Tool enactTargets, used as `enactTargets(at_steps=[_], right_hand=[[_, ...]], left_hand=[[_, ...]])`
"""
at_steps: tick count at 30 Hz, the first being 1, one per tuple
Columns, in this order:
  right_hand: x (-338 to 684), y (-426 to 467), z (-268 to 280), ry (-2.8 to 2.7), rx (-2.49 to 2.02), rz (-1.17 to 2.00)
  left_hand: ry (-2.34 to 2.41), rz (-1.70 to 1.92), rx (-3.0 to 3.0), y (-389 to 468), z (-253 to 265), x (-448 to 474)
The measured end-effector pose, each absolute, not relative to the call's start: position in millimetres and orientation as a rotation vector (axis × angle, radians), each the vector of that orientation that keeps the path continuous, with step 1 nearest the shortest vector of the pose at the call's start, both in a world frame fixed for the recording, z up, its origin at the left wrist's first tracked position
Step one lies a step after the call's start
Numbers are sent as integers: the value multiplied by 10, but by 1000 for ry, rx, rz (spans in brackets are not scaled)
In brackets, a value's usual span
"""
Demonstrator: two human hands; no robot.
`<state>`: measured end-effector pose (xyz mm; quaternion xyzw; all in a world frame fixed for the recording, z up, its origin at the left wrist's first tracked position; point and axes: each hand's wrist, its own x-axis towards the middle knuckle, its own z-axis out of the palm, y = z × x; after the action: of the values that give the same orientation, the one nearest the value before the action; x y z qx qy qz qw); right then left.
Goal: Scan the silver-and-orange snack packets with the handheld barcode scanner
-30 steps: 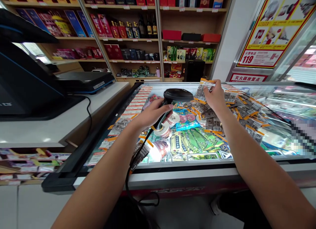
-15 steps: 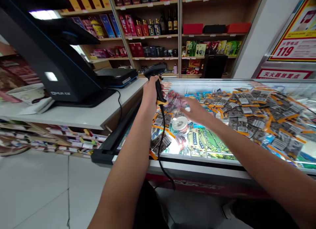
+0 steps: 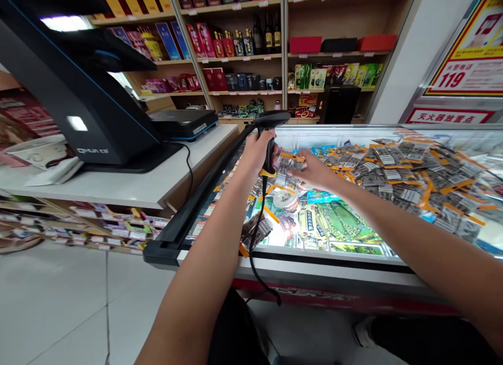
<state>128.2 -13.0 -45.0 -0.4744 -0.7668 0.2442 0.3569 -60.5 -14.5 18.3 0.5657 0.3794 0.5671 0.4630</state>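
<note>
My left hand [image 3: 256, 151] is wrapped round the handle of a black and yellow barcode scanner [image 3: 272, 119], its head level and pointing to the right. From the handle's foot a black cord [image 3: 257, 234] hangs down past the freezer's front edge. Just right of the scanner, my right hand [image 3: 313, 171] grips a snack packet [image 3: 290, 164], clear and dark with an orange edge. Both hands are above the glass-topped freezer [image 3: 314, 267]. Near them lie a round tub [image 3: 286, 198] and green packs [image 3: 338, 223]. A pile of similar packets [image 3: 396, 168] spreads to the right.
A white counter [image 3: 153, 185] at left carries a black checkout terminal [image 3: 106, 118] and a flat black scale [image 3: 184, 122]. Shelves of bottles [image 3: 269, 35] and boxes stand behind the freezer. Red and yellow signs [image 3: 463, 66] hang at right.
My left hand has moved right with the scanner, whose head has levelled toward the right. The packet in my right hand was blurred and now shows its orange edge.
</note>
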Motion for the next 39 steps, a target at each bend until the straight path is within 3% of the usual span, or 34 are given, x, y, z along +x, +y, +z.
enactTargets(at_steps=[9,26,34,39], right_hand=[[2188,5,-338,-1743,-1324,388],[2341,64,-354,-1742,-1377,337],[2658,65,-142,-1532,-1459,139],[3337,161,-145,-1317,-1844,-86]], left_hand=[[711,1020,1640,-199,84,-474],[724,764,1785,-202,25,-489],[790,1117,1681,-165,86,-468],[820,1367,1476,-127,179,-536]])
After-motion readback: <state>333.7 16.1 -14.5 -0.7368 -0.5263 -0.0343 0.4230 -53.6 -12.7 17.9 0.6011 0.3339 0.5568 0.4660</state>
